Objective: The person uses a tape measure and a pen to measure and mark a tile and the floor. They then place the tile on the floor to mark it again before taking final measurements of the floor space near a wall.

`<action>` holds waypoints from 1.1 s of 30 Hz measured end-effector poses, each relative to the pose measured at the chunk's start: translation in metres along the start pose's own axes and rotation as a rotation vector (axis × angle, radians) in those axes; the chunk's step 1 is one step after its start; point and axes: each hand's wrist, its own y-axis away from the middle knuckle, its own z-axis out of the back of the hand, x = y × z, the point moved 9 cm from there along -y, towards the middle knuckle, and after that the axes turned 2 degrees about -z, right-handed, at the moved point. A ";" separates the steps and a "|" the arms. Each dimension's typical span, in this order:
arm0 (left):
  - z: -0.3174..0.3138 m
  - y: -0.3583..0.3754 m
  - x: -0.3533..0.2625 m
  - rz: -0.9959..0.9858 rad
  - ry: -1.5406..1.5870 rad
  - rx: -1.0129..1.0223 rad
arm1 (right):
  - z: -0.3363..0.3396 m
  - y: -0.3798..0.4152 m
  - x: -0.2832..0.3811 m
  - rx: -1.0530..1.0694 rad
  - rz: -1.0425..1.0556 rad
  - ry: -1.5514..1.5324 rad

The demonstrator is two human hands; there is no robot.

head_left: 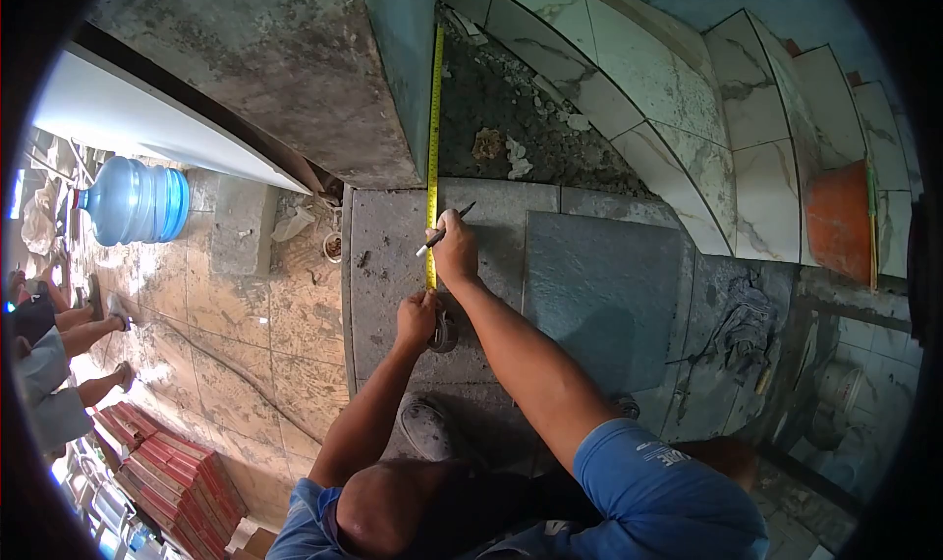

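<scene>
A yellow tape measure (433,118) is stretched along the wall edge and over the grey floor tiles (383,236) towards me. My left hand (416,319) is closed around its near end. A dark rounded thing (444,332) shows beside that hand, partly hidden by it. Above it, my right hand (456,253) pinches a black-and-white marker (432,242) across the tape, its white end pointing down left. Beyond the tiles lies a patch of rough, broken mortar (530,138), right of the blade.
A loose large grey tile (604,295) lies to the right, with a rag (745,319) beyond it. Marble-look steps (678,167) carry an orange bucket (838,221). At left are a blue water jug (138,201), stacked red boxes (177,462) and other people's legs (88,334).
</scene>
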 end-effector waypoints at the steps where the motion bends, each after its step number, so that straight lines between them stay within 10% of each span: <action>1: -0.001 0.000 0.001 0.010 0.016 0.021 | 0.001 0.000 0.000 0.004 0.008 -0.019; 33: 0.002 0.002 -0.007 0.005 -0.073 -0.063 | 0.291 0.114 -0.156 -0.454 -0.087 0.270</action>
